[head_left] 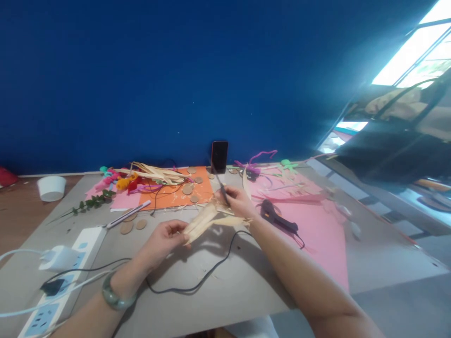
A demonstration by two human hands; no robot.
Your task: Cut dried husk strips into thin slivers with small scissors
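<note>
My left hand pinches one end of a bundle of pale dried husk strips and holds it above the grey table. A green bangle sits on that wrist. My right hand is closed round a thin dark tool, probably scissors, whose tip points up and back beside the far end of the strips.
A black glue gun lies on pink paper with its cord running across the table. Orange paper, cardboard discs, more husk, pipe cleaners and a green sprig lie behind. A phone leans on the blue wall. A power strip sits left; a white bowl on the floor.
</note>
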